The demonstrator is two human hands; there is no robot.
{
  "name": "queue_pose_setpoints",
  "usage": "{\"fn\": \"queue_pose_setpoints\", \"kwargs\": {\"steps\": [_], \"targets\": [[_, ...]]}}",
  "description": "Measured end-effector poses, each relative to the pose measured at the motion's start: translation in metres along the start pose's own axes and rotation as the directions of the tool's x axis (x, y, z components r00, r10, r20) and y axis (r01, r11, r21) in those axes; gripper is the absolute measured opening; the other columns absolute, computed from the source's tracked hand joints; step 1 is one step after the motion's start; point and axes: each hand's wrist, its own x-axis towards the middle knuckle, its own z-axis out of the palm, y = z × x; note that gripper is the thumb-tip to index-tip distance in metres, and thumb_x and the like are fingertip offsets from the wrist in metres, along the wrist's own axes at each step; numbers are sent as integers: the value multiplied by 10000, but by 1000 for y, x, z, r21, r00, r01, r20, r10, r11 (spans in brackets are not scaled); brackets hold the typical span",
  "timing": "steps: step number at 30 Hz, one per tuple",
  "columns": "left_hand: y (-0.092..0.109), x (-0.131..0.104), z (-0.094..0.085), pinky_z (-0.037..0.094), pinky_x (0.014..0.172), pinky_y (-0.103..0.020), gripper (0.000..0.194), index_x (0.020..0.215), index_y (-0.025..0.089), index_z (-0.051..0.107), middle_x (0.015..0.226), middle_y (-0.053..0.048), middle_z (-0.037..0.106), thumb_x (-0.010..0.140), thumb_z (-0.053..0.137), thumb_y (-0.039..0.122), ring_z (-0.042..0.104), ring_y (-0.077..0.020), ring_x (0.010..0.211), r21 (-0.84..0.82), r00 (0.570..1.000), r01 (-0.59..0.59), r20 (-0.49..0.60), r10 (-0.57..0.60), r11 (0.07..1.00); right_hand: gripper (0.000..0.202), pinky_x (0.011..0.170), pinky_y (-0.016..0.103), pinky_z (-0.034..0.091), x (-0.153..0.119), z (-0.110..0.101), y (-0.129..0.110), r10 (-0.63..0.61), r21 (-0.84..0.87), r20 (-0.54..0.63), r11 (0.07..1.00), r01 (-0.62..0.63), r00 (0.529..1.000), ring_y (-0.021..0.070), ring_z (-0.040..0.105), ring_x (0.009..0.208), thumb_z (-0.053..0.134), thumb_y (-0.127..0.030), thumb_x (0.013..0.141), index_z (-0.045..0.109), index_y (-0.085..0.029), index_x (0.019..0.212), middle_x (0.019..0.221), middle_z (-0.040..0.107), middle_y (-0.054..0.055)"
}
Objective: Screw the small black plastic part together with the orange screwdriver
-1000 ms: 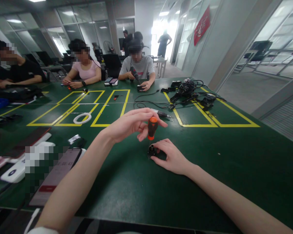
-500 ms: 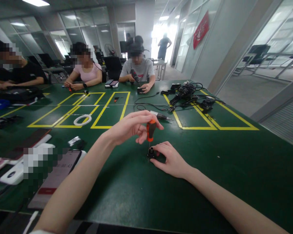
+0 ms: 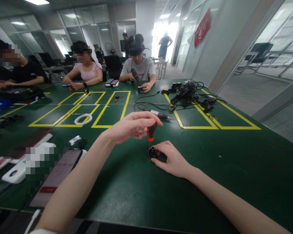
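Observation:
My left hand (image 3: 134,127) is closed around the top of a screwdriver (image 3: 150,132) with an orange and dark handle. The screwdriver stands nearly upright, its thin shaft reaching down to a small black round part (image 3: 152,152) with a short raised tube. Thumb and fingers of my right hand (image 3: 172,159) pinch that black part from the right and hold it against the green table (image 3: 185,201). Whether the tip sits in a screw is too small to make out.
Beyond my left hand lies a pen-shaped electric screwdriver (image 3: 158,114). Black cables (image 3: 187,92) are heaped at the back right. A white ring (image 3: 83,119) lies left, with a phone (image 3: 55,175) nearer. Across the table a co-worker (image 3: 138,68) holds a power drill (image 3: 135,74).
My left fingers have shifted slightly on the screwdriver handle, with the index finger lying flatter over its top. The screwdriver leans a little more. My right hand keeps its grip.

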Motion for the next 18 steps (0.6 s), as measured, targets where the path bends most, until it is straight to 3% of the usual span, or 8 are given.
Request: {"fn": "queue_pose_setpoints", "kwargs": {"steps": [4, 6, 9, 14, 18], "targets": [[-1, 3, 0, 451, 466, -207, 389, 974, 106, 719, 1016, -108, 764, 928, 705, 491, 564, -70, 536, -29, 999, -33, 33, 34, 999, 207, 877, 400, 483, 0, 0, 1, -2, -9, 6, 1000, 2, 1000, 219, 690, 831, 716, -209, 922, 665, -192, 1122, 972, 760, 59], [-2, 4, -1, 450, 456, -208, 356, 957, 119, 671, 1038, -129, 789, 941, 692, 474, 579, -74, 511, -42, 999, -31, 34, 32, 999, 211, 873, 393, 485, 0, 1, 1, -2, -16, 1, 1000, 2, 1000, 218, 693, 839, 726, -207, 919, 666, -194, 1121, 973, 760, 56], [-4, 4, -1, 398, 430, -182, 299, 972, 148, 633, 913, -81, 785, 926, 735, 425, 557, -65, 481, -53, 1000, -10, -6, 10, 999, 206, 876, 390, 488, -1, 1, 1, -11, -23, -8, 1000, 11, 1000, 214, 692, 828, 727, -204, 915, 667, -192, 1112, 953, 756, 50], [-2, 1, 1, 334, 437, -177, 369, 1199, 167, 712, 896, -35, 732, 887, 776, 354, 499, -51, 524, -49, 999, -11, -44, 9, 999, 200, 874, 397, 487, 0, 1, 0, -13, -15, -13, 1000, 13, 1000, 218, 684, 815, 719, -212, 920, 665, -186, 1111, 943, 752, 59], [1, -1, 1, 311, 443, -161, 281, 1040, 140, 764, 785, 10, 621, 862, 806, 354, 475, -46, 556, -4, 999, 14, -47, -14, 1000, 207, 871, 395, 483, 0, 0, 0, -14, -11, -15, 1000, 14, 1000, 218, 683, 819, 726, -202, 916, 665, -185, 1113, 956, 754, 58]]}}
